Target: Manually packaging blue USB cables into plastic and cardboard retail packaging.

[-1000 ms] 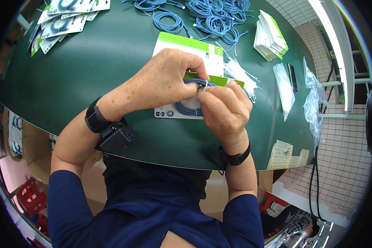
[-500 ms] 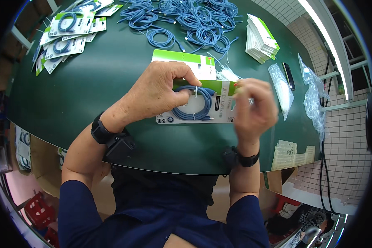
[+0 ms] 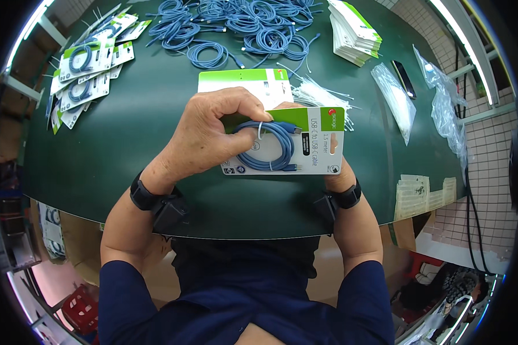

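Note:
My left hand [image 3: 210, 129] pinches a white and green packaging card [image 3: 325, 152] at its left part, thumb in front over the cable. On the card lies a coiled blue USB cable [image 3: 288, 150], with white ties around the coil at its top and bottom. A loop of white cable tie [image 3: 260, 131] stands up beside my left thumb. My right hand [image 3: 341, 178] is behind the card; its fingers are mostly hidden, with a bit of skin showing above the top edge. Just beyond lies another card [image 3: 244, 76], flat on the table, next to loose white cable ties [image 3: 322, 98].
Coiled blue cables [image 3: 259, 23] heap at the far middle of the green table [image 3: 126, 138]. Finished cable cards [image 3: 89, 69] pile up at far left. A stack of cards [image 3: 354, 34], a bag of ties [image 3: 396, 100], a phone [image 3: 404, 79] and clear plastic [image 3: 443, 112] lie right.
My right hand has gone from the card's right end to behind it. The card's right end is now uncovered. My left hand keeps its pinch.

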The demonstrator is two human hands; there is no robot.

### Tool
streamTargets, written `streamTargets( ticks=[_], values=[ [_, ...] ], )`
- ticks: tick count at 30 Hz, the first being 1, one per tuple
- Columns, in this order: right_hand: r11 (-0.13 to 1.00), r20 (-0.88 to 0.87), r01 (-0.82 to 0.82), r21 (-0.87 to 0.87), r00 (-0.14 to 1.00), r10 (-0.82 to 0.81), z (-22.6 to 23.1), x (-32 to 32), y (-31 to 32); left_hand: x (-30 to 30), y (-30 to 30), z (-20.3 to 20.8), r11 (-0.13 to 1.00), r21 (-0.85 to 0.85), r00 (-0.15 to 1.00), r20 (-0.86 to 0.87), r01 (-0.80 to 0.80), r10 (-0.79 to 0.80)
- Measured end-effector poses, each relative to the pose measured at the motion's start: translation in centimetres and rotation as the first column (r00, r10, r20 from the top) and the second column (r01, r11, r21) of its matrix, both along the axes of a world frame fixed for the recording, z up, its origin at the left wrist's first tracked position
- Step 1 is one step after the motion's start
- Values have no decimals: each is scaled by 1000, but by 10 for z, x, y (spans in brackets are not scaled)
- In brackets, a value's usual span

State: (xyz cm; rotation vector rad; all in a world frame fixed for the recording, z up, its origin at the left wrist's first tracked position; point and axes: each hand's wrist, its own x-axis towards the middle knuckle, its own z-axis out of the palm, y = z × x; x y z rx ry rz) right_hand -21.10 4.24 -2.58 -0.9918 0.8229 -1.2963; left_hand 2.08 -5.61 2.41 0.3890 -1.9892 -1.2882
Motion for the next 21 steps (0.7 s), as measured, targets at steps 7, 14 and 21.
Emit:
streamTargets(
  ticks=[7, 14, 21],
  values=[
    [878, -503, -126, -462, 853, -142, 11, -8, -25, 0, 0, -3, 992, -126, 1000, 13, 24, -22],
    [886, -756, -38, -461, 539, -371, 32, -9, -23, -4, 3, -10, 951, -290, 993, 91, 104, -81],
    [920, -755, -3, -391, 572, -319, 25, -12, -27, -9, -1, -11, 758, -647, 982, 184, 87, 44]
  ],
)
